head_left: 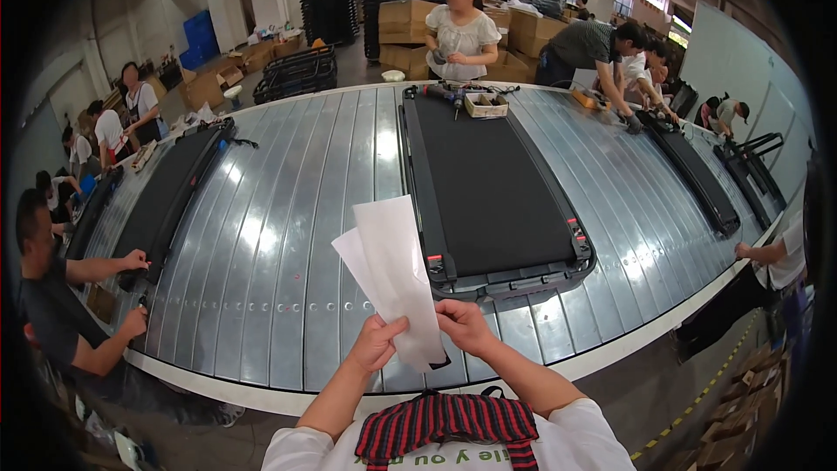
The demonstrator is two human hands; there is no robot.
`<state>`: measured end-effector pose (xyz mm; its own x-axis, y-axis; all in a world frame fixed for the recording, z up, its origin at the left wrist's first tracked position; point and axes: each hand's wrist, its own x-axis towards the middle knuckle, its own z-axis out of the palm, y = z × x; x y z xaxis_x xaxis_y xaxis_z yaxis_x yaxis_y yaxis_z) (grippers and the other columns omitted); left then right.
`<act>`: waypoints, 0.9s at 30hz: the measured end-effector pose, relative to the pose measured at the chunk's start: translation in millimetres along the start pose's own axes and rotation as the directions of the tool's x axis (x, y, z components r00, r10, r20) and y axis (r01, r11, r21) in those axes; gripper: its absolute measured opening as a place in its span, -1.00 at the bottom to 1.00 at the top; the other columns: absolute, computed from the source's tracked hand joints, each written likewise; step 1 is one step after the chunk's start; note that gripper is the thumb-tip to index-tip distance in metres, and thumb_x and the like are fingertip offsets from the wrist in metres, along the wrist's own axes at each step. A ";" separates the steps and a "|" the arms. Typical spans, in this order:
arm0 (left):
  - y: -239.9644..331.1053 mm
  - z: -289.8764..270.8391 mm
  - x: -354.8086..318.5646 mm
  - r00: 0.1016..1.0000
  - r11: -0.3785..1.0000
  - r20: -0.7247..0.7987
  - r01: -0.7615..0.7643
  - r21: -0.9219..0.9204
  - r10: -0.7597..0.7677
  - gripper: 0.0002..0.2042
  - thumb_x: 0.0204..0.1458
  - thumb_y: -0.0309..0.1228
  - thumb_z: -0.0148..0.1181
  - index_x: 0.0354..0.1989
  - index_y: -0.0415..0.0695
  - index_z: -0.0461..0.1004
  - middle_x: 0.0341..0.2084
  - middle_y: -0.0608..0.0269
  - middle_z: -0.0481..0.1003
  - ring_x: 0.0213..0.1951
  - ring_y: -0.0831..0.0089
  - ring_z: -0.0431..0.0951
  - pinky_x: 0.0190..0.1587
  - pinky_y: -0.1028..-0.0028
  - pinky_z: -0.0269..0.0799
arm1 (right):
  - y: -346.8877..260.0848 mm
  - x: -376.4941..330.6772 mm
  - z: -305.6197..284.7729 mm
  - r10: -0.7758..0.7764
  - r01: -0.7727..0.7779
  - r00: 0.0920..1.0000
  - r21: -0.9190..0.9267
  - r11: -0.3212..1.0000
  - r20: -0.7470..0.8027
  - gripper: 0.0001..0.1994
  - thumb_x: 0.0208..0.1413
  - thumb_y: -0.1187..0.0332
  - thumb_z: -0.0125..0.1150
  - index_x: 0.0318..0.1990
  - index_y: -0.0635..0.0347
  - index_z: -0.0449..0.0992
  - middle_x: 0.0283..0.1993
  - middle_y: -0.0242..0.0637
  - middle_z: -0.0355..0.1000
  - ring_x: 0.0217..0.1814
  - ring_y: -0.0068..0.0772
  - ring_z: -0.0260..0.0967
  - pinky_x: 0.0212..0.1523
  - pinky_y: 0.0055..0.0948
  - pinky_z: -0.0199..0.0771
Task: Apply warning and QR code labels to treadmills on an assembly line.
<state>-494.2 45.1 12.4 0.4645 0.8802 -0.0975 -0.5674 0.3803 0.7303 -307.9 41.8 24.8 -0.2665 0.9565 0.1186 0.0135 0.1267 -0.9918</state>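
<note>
At the lower centre of the frame, a red-and-black striped cloth is worn over a white shirt. Just above it, overlapping white sheets are held up in both hands: the lower part is clamped between thumb and curled fingers of the left hand, and the right edge is pinched by the right hand. The step in hand is judged to be the parting or sorting of the sheets; for the next move, a firm left grip and a careful pull at the pinched edge seem to be called for. Beyond, a black belted frame is borne by the slatted metal tabletop, with a small box set on its far end, at upper centre.
</note>
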 end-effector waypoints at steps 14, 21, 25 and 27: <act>-6.1 -9.5 20.0 0.944 0.931 -0.313 0.016 0.363 0.106 -0.69 -0.10 -0.44 0.18 -0.16 -0.31 0.37 -0.30 0.21 0.47 -0.29 0.47 0.47 -0.19 0.48 0.37 | -25.2 1.5 2.8 -0.627 0.295 0.754 -0.752 0.590 -0.196 -0.94 -0.10 0.46 0.09 -0.41 0.17 0.42 -0.48 -0.21 0.36 -0.46 -0.20 0.34 -0.46 -0.38 0.36; -3.2 -6.6 41.4 0.976 0.783 -0.143 -0.041 0.620 0.165 -0.80 -0.12 -0.37 0.18 -0.35 -0.23 0.48 -0.54 0.33 0.46 -0.51 0.61 0.40 -0.47 0.55 0.33 | -46.3 -5.2 20.5 -0.342 0.310 0.938 -0.581 0.753 0.056 -0.88 -0.12 0.42 0.18 -0.37 0.17 0.45 -0.52 -0.26 0.36 -0.47 -0.24 0.36 -0.46 -0.40 0.36; 11.1 5.2 45.8 0.983 0.801 -0.176 0.071 0.595 0.044 -0.79 -0.14 -0.38 0.19 -0.39 -0.28 0.46 -0.60 0.36 0.43 -0.54 0.66 0.36 -0.53 0.52 0.30 | -52.6 9.4 6.1 -0.386 0.251 0.921 -0.678 0.691 -0.053 -0.93 -0.12 0.50 0.15 -0.41 0.21 0.47 -0.54 -0.26 0.35 -0.49 -0.28 0.35 -0.49 -0.46 0.33; 5.2 -3.7 48.2 0.993 0.717 -0.083 -0.003 0.697 0.084 -0.80 -0.14 -0.39 0.17 -0.42 -0.29 0.45 -0.60 0.35 0.43 -0.54 0.65 0.36 -0.52 0.54 0.30 | -46.4 12.9 8.0 -0.393 0.289 0.920 -0.689 0.665 0.007 -0.92 -0.11 0.52 0.14 -0.39 0.22 0.46 -0.51 -0.25 0.35 -0.49 -0.29 0.35 -0.48 -0.46 0.33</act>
<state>-477.2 90.6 9.1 0.3569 0.9297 -0.0912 0.0655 0.0725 0.9952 -319.7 46.1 72.0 -0.2572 0.8281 0.4982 0.5957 0.5418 -0.5930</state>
